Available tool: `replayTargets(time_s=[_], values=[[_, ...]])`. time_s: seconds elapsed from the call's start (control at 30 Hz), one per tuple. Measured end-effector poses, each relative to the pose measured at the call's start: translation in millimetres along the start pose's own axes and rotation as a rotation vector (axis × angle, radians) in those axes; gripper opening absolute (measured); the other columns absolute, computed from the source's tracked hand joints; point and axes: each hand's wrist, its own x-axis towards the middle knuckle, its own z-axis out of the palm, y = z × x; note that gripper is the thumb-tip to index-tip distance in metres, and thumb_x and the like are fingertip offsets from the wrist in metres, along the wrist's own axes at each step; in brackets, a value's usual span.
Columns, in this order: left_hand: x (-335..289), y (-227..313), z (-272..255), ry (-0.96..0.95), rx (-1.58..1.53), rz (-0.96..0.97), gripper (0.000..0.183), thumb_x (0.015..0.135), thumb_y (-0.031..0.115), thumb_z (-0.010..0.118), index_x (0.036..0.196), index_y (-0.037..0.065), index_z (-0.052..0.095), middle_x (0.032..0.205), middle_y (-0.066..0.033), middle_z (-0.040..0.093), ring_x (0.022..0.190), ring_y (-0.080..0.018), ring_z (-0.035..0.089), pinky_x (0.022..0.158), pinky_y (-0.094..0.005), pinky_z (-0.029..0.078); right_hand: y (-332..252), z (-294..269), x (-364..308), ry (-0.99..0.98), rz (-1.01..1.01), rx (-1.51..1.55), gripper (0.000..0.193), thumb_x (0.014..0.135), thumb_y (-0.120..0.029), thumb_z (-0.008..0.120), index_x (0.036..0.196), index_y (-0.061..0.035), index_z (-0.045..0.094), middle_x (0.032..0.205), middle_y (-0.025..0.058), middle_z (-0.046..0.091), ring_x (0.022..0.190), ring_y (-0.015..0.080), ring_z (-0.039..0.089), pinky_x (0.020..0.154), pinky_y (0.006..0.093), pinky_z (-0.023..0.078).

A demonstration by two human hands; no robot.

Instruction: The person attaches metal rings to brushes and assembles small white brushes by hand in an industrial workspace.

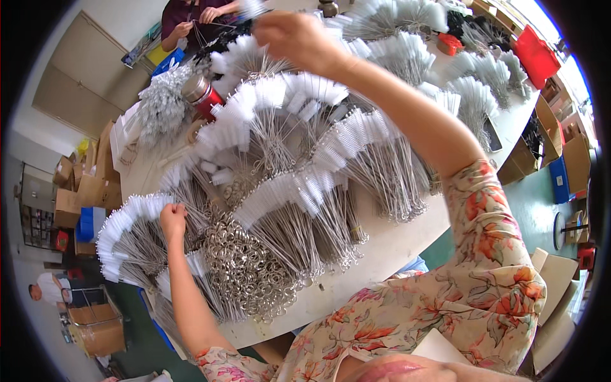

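Observation:
My right hand (289, 39) is raised over the far part of the table, blurred by motion, its fingers curled. A smeared white bristle head (252, 7) shows just beyond those fingers; it looks like a wire-handled brush in my grip. At the left, my left hand (173, 221) has its fingers pinched together over the edge of a fanned bundle of white brushes (130, 223); what lies between the fingertips is hidden. Beside that forearm sits a heap of metal rings (245, 267). More bundles of thin wire brushes (286, 210) with looped ends fan out across the middle.
A red flask (202, 97) with a metal lid stands among the bundles on the white table (407, 239). Across the table another person's hands (209, 14) handle thin wires. A red bin (536, 56) is at the far right. Cardboard boxes (95, 184) are stacked at the left.

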Motion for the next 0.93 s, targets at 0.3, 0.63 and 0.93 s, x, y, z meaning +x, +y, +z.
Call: replayTargets(time_s=[0.3, 0.63, 0.93], values=[[1.9, -7.4, -13.9, 0.205, -0.205, 0.031, 0.012, 0.078, 0.015, 0.061, 0.075, 0.004, 0.06, 0.064, -0.0078, 0.064, 0.063, -0.0183, 0.062, 0.063, -0.0307, 0.046, 201.0, -15.1, -32.9, -0.138, 0.338, -0.689, 0.025, 0.071, -0.031, 0.06, 0.079, -0.009, 0.067, 0.075, 0.014, 0.064, 0.067, 0.031, 0.062, 0.064, 0.0402, 0.05], [-110.0, 80.8, -53.0, 0.594, -0.747, 0.197, 0.011, 0.087, 0.01, 0.057, 0.089, 0.002, 0.05, 0.076, -0.0028, 0.059, 0.072, -0.0091, 0.057, 0.064, -0.0222, 0.045, 277.3, -24.7, -50.0, -0.201, 0.349, -0.776, 0.025, 0.077, -0.027, 0.054, 0.089, -0.0071, 0.062, 0.094, 0.0157, 0.062, 0.086, 0.0338, 0.059, 0.075, 0.0449, 0.045], [-274.3, 63.5, -86.6, 0.57, -1.063, -0.144, 0.022, 0.092, 0.016, 0.051, 0.107, 0.002, 0.059, 0.072, 0.0007, 0.052, 0.052, -0.0016, 0.037, 0.043, -0.0156, 0.029, 223.3, -94.9, 8.6, 0.078, -0.198, -1.342, 0.023, 0.074, -0.019, 0.053, 0.091, -0.0029, 0.056, 0.097, 0.0139, 0.054, 0.088, 0.03, 0.053, 0.077, 0.0395, 0.044]])
